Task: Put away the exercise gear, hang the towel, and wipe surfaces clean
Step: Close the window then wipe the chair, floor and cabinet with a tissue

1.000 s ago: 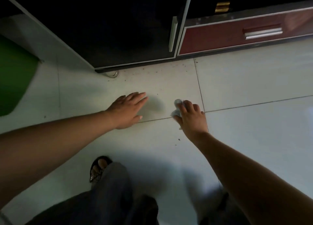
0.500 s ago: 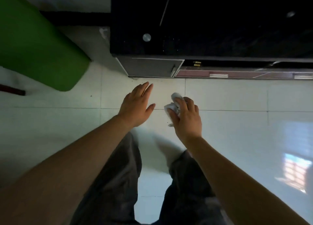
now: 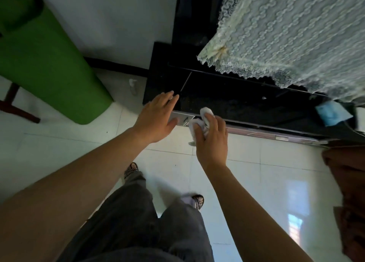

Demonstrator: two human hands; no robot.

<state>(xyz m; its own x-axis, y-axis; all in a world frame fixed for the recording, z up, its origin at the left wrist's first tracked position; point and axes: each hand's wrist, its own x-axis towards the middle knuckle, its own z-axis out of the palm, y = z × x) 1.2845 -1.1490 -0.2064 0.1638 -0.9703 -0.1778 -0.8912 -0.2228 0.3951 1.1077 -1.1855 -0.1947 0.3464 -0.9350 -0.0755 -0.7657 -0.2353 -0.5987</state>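
Note:
My right hand (image 3: 212,138) is closed around a crumpled white tissue (image 3: 204,116), held in the air at the front edge of a low black cabinet (image 3: 227,101). My left hand (image 3: 157,119) is open, fingers spread, reaching over the cabinet's left corner and holding nothing. A rolled green exercise mat (image 3: 45,64) leans against the white wall at the left.
A pale lace cloth (image 3: 286,30) covers something on the cabinet at the upper right. A blue face mask (image 3: 331,114) lies on the cabinet top at the right. A brown cloth (image 3: 349,182) is at the right edge. White tiled floor (image 3: 266,172) and my legs (image 3: 138,222) are below.
The view has risen from near the floor to standing height. Both hands lifted off the floor tiles to the cabinet top's edge, the right hand still holding the tissue.

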